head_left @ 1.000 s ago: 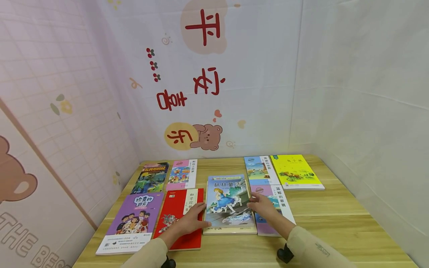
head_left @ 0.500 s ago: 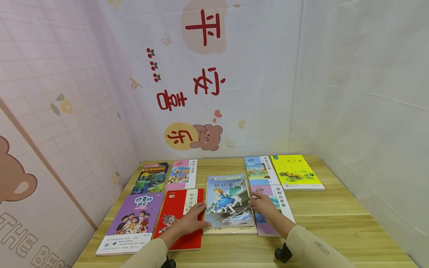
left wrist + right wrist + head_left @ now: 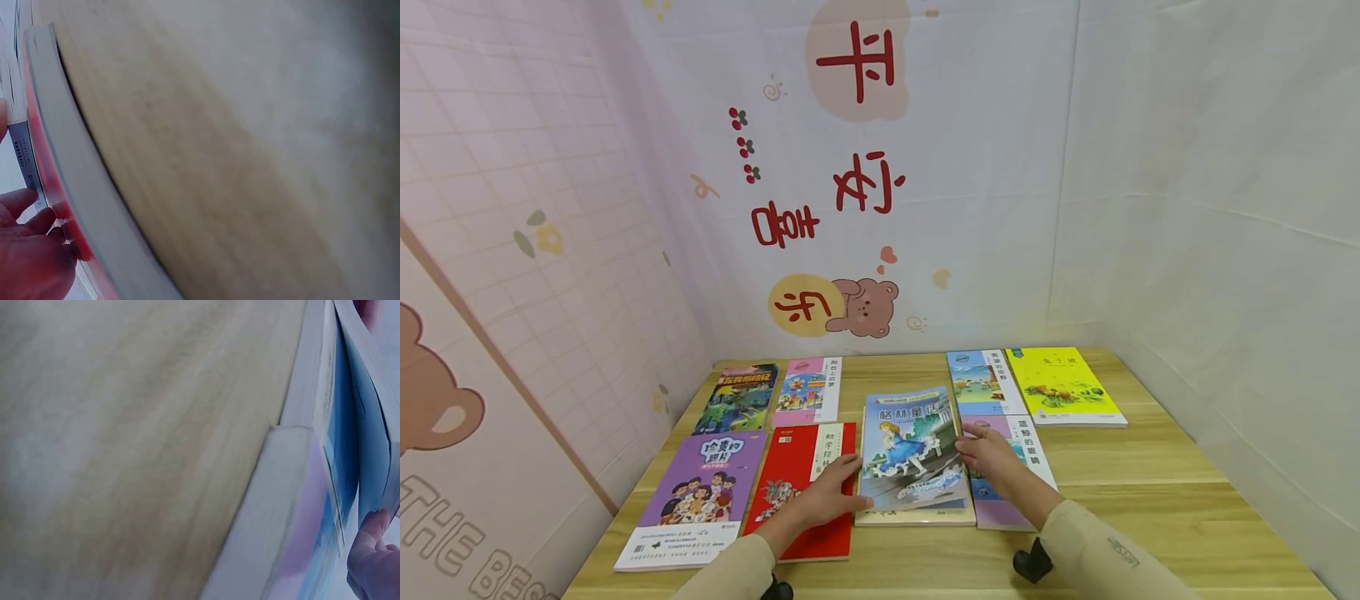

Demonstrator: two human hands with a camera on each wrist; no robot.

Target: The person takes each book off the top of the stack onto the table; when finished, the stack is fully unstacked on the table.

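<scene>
A storybook (image 3: 910,450) with a girl in a blue dress on its cover lies on a small stack at the middle of the table. My right hand (image 3: 1000,462) pinches its right edge, and that side is raised off the book below. In the right wrist view a gap shows under the lifted cover (image 3: 372,437), with a finger at its edge. My left hand (image 3: 820,496) rests over the red book (image 3: 801,533), its fingers spread against the storybook's left side. In the left wrist view the fingertips touch near a blue-grey spine (image 3: 26,156). A cream-edged book (image 3: 917,517) lies underneath.
To the left lie a purple book (image 3: 692,500), a dark green book (image 3: 737,400) and a pink book (image 3: 808,392). To the right are a lilac book (image 3: 1030,450), a blue book (image 3: 981,383) and a yellow book (image 3: 1063,383). A white printed curtain stands behind the wooden table (image 3: 1157,500).
The storybook's right side has risen and tilted slightly, uncovering more of the book beneath at the lower right. My right hand has shifted slightly; the left hand stays in place.
</scene>
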